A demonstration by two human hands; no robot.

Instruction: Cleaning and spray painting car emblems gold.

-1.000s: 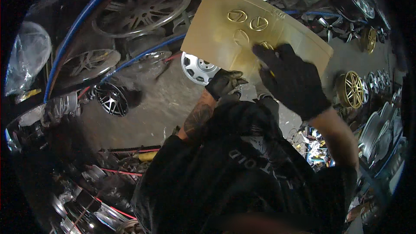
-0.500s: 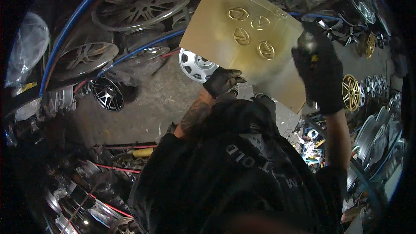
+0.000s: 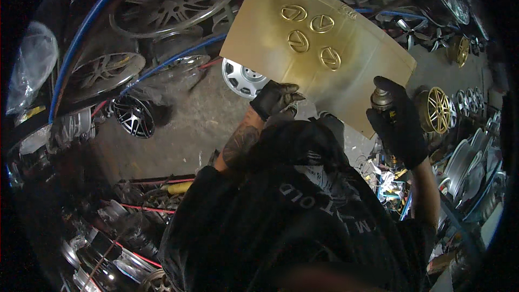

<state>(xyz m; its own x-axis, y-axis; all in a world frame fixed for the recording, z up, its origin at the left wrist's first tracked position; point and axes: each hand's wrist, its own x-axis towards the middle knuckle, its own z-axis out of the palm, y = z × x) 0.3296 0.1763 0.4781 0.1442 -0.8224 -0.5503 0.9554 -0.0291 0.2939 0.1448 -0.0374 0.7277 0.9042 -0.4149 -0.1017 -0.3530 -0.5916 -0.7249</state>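
A flat cardboard sheet tilts out in front of me, its middle dusted with gold paint. On it lie several oval gold emblems. My left hand, in a dark glove, is closed on the sheet's near left edge. To the right of the sheet, my gloved right hand grips a spray can, with the index finger bent over its top. Most of the can's body is hidden behind the glove.
A silver wheel rim shows behind the sheet, and a black one is on the floor at left. Gold rims stand at right. A blue hose runs past large rims at the back.
My right hand has moved down and towards me with the spray can, away from the sheet, baring its right corner. The sheet has shifted slightly up and left in the view.
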